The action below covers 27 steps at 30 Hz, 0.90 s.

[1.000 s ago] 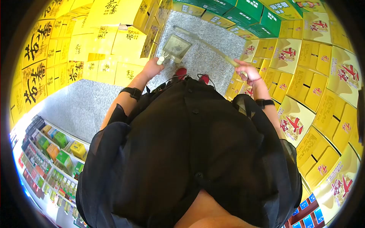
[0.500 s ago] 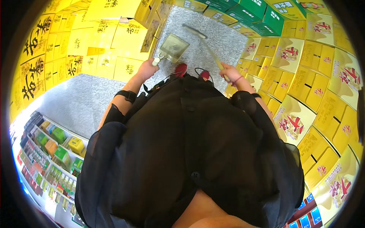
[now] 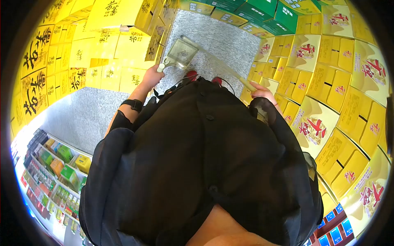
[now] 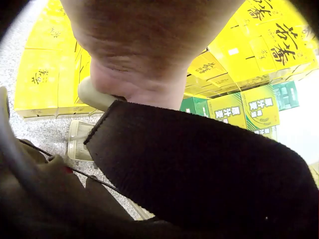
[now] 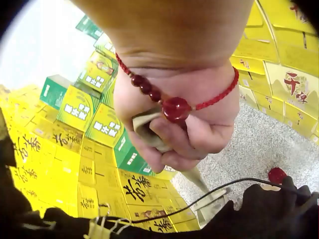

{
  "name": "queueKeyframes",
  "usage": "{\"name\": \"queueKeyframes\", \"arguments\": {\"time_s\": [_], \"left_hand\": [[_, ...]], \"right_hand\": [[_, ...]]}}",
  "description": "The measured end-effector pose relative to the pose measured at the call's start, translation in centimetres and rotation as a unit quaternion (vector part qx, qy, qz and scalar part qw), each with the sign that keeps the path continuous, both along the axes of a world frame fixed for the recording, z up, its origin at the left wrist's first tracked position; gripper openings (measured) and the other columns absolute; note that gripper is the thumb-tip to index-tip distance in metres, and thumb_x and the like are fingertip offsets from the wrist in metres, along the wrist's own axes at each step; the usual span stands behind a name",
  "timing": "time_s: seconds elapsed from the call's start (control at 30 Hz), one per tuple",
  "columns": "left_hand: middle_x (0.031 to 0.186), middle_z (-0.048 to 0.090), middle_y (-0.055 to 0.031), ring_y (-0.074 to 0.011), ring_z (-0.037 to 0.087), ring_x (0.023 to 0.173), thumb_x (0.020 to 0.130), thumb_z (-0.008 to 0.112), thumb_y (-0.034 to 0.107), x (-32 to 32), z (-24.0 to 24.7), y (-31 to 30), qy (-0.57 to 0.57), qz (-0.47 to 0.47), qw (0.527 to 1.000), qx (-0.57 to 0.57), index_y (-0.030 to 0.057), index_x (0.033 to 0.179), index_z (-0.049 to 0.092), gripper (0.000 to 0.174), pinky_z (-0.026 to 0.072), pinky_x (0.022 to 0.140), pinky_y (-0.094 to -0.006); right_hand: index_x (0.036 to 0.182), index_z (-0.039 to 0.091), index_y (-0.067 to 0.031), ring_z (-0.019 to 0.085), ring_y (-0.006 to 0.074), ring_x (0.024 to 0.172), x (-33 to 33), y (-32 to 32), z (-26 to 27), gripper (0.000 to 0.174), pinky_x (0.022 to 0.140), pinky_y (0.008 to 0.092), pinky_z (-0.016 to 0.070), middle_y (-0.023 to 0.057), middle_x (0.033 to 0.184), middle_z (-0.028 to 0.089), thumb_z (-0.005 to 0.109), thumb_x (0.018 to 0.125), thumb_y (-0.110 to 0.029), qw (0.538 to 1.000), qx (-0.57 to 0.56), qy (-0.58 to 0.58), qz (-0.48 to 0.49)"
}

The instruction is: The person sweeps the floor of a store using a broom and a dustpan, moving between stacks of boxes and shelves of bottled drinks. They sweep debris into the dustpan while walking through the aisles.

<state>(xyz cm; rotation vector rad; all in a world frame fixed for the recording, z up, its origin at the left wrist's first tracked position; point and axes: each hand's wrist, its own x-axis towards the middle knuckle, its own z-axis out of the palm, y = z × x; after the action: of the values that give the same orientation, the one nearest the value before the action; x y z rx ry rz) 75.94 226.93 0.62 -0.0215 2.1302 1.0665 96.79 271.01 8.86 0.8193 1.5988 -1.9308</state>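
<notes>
In the head view my left hand (image 3: pixel 152 77) grips the pale handle of a long-handled dustpan (image 3: pixel 182 53), whose pan lies over the grey floor ahead of my feet. My right hand (image 3: pixel 263 92) holds the top end of a broom (image 3: pixel 227 67). Its stick slants down to the left, and the broom's head overlaps the far right edge of the pan. In the right wrist view, curled fingers (image 5: pixel 174 139) wrap the broom handle (image 5: pixel 149 130). The left wrist view shows the dustpan handle (image 4: pixel 94 97) coming out of the hand, with the wrist and a dark strap covering most of the grip.
Stacks of yellow cartons (image 3: pixel 106 49) rise on the left, and more yellow and cream cartons (image 3: pixel 310 127) line the right. Green boxes (image 3: pixel 262 12) stand at the far end. Shelves of goods (image 3: pixel 61 168) are at lower left. A red shoe (image 3: pixel 190 76) shows near the pan.
The broom head first swung right, away from the dustpan, then came back left and nearer to its edge. My right hand moved inward, then back out and closer to my body. The dustpan shifted slightly left.
</notes>
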Motion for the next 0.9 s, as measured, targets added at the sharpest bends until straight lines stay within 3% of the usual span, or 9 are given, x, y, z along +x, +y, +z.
{"name": "queueKeyframes", "arguments": {"time_s": [0.13,0.2,0.33,0.4,0.53,0.63,0.7,0.8,0.9], "left_hand": [[0.064,0.052,-0.0031,-0.012,0.048,0.051,0.072,0.057,0.006,0.1,0.9,1.7,-0.018,-0.015,1.0,-0.001,0.0009,0.088,0.054,0.018,0.04,0.046,-0.0259],[0.072,0.061,-0.0114,-0.0222,0.058,0.066,0.068,0.061,0.015,-0.2,0.1,2.2,-0.033,-0.038,0.998,-0.038,0.0033,0.098,0.059,0.032,0.0459,0.064,-0.0336],[0.073,0.061,-0.0117,-0.0225,0.058,0.067,0.067,0.06,0.016,-0.2,-0.3,3.8,-0.023,-0.065,0.997,-0.034,0.0039,0.097,0.059,0.032,0.046,0.065,-0.0342],[0.063,0.052,-0.0022,-0.0113,0.048,0.049,0.07,0.057,0.006,-0.3,-0.1,5.0,0.002,-0.086,0.996,0.002,0.0015,0.092,0.055,0.022,0.0399,0.046,-0.0256],[0.063,0.052,-0.002,-0.0111,0.048,0.05,0.07,0.057,0.006,-0.5,1.3,8.1,-0.044,-0.093,0.995,-0.009,0.002,0.094,0.056,0.025,0.0396,0.046,-0.0257],[0.063,0.053,-0.0023,-0.0112,0.048,0.05,0.07,0.057,0.007,-0.5,0.6,9.7,-0.045,-0.099,0.994,-0.001,0.0019,0.094,0.056,0.025,0.0394,0.046,-0.0254],[0.064,0.055,-0.005,-0.014,0.051,0.052,0.069,0.057,0.009,-0.6,-0.3,10.4,-0.041,-0.125,0.991,-0.005,0.0018,0.091,0.056,0.023,0.042,0.049,-0.0281],[0.065,0.057,-0.0076,-0.0166,0.054,0.055,0.07,0.057,0.012,-1.0,0.7,12.4,-0.034,-0.161,0.986,-0.023,0.0017,0.088,0.055,0.021,0.0446,0.052,-0.0307],[0.066,0.056,-0.0069,-0.016,0.053,0.055,0.07,0.057,0.012,-1.4,1.1,13.7,-0.019,-0.177,0.984,-0.027,0.0022,0.09,0.055,0.022,0.0441,0.05,-0.0303]], "right_hand": [[0.13,0.04,-0.0021,0.049,0.0094,0.062,-1.1,2.9,1.3,0.063,0.051,0.0198,0.0369,0.0022,0.071,0.053,0.057,0.07,-0.005,0.993,0.009,-0.094,-0.073],[0.135,0.033,-0.0064,0.044,0.0064,0.053,-2.8,3.7,2.2,0.07,0.037,0.0203,0.0279,0.0002,0.064,0.048,0.058,0.07,-0.008,0.989,0.045,-0.111,-0.088],[0.133,0.036,-0.0075,0.041,0.0083,0.045,-4.5,6.2,-2.4,0.065,0.034,0.0221,0.0258,0.001,0.065,0.049,0.058,0.071,-0.01,0.982,0.063,-0.128,-0.122],[0.123,0.046,-0.0075,0.038,0.0108,0.039,-4.8,5.5,-5.0,0.053,0.032,0.0236,0.0259,0.0015,0.064,0.049,0.058,0.072,-0.011,0.961,0.063,-0.147,-0.226],[0.112,0.053,-0.0097,0.041,0.0126,0.041,-2.8,2.3,-6.2,0.041,0.032,0.0253,0.0283,0.002,0.062,0.049,0.06,0.072,-0.013,0.97,0.021,-0.18,-0.164],[0.113,0.052,-0.0092,0.04,0.012,0.042,1.3,0.2,-5.9,0.041,0.035,0.0256,0.0281,0.0015,0.061,0.048,0.059,0.073,-0.013,0.976,0.107,-0.183,-0.041],[0.116,0.052,-0.0061,0.038,0.011,0.041,5.2,-0.2,-8.8,0.045,0.035,0.0266,0.0261,0.0021,0.062,0.048,0.059,0.072,-0.012,0.989,0.138,-0.037,0.043],[0.127,0.043,-0.001,0.042,0.0097,0.048,5.3,-0.2,-1.3,0.058,0.042,0.0239,0.0306,0.0035,0.063,0.049,0.059,0.072,-0.01,0.995,0.043,-0.092,-0.017],[0.127,0.045,0.0006,0.047,0.0085,0.057,7.4,0.4,0.5,0.056,0.049,0.0203,0.0342,0.0037,0.064,0.05,0.058,0.073,-0.008,0.99,-0.033,-0.116,-0.078]]}}
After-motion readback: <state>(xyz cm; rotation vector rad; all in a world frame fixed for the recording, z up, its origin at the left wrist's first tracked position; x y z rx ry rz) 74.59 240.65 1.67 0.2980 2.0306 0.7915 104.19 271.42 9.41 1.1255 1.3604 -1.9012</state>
